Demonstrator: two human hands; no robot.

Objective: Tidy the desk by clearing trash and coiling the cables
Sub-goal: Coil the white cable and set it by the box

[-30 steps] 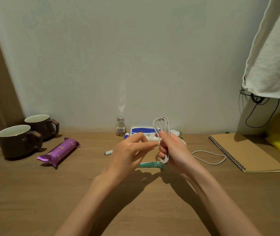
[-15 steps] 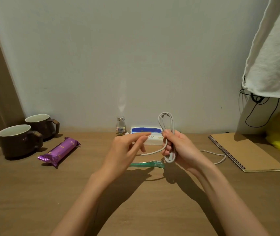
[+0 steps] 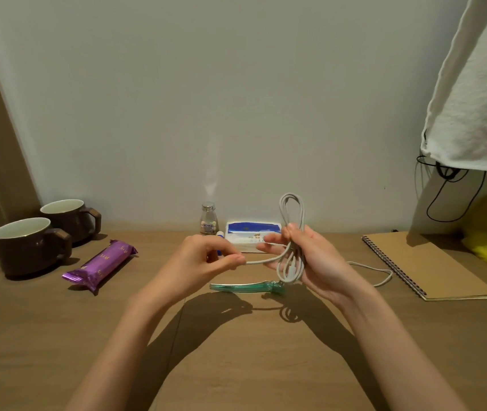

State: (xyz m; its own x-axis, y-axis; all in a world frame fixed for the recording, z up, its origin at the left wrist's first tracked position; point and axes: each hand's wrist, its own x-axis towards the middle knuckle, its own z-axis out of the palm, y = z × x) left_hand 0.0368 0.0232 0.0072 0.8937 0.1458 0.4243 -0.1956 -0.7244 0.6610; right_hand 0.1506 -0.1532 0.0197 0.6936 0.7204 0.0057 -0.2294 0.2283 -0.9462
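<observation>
1. White cable [image 3: 292,209]: gathered into long upright loops and held above the desk [image 3: 236,366]. The loops are seen both above and below the grip.
2. Right hand [image 3: 319,262]: the fingers are curled round the middle of the loops.
3. Left hand [image 3: 203,262]: one strand is pinched between thumb and forefinger. This strand is stretched leftward from the coil, between the two hands.
4. Loose tail of the cable: laid on the desk beyond the right hand, near the spiral notebook [image 3: 432,265].
5. Purple wrapper [image 3: 100,264]: laid flat, left of the left hand and beside two brown mugs [image 3: 28,247].
</observation>
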